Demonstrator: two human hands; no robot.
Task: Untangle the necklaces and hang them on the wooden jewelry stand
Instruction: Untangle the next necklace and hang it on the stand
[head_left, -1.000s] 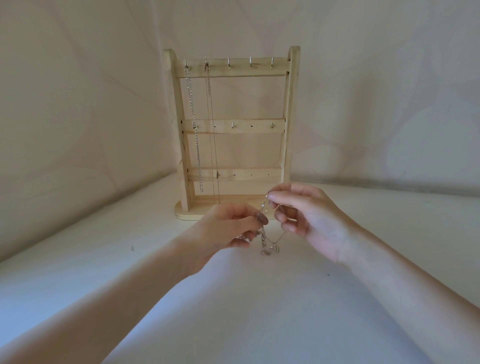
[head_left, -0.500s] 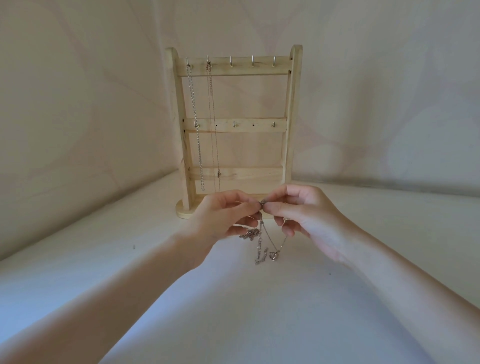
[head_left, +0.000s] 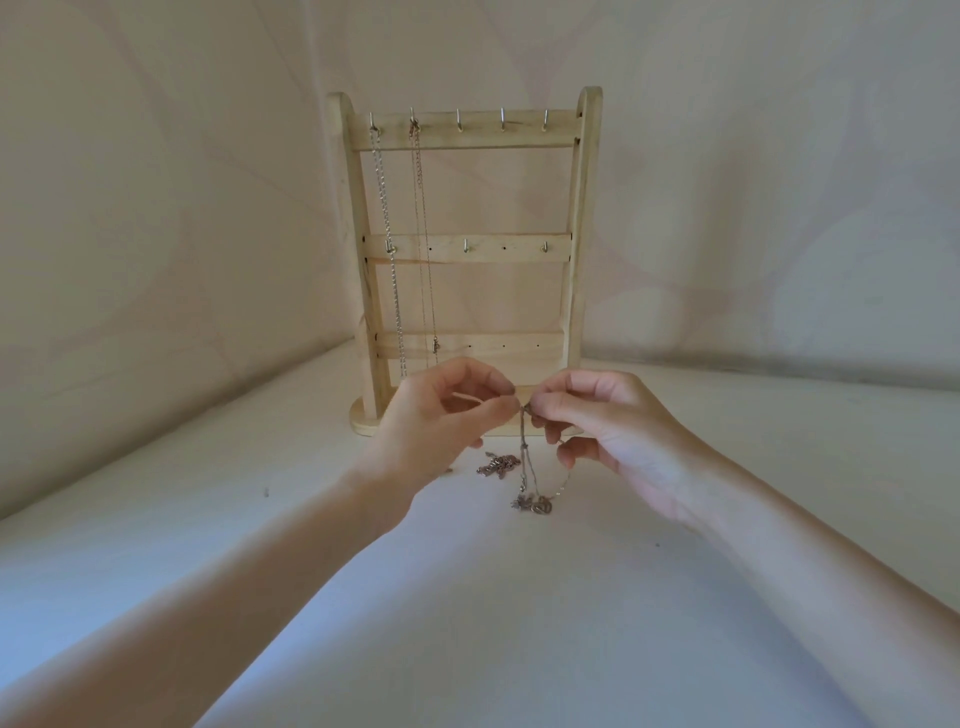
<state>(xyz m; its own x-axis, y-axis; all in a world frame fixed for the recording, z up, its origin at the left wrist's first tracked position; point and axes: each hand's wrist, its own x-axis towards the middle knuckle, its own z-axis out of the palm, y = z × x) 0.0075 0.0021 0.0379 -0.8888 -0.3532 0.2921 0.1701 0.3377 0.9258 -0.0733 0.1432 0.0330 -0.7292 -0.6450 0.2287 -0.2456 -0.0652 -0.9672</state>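
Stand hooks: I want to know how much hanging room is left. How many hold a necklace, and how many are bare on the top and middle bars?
Top-bar hooks holding a necklace: 2
Top-bar hooks bare: 3
Middle-bar hooks bare: 3
Total hooks on the stand: 8
The tangle, pinched by the left hand and right hand, is not yet hung.

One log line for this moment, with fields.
left hand: pinches tangled necklaces | right hand: pinches same | stand: two chains hung
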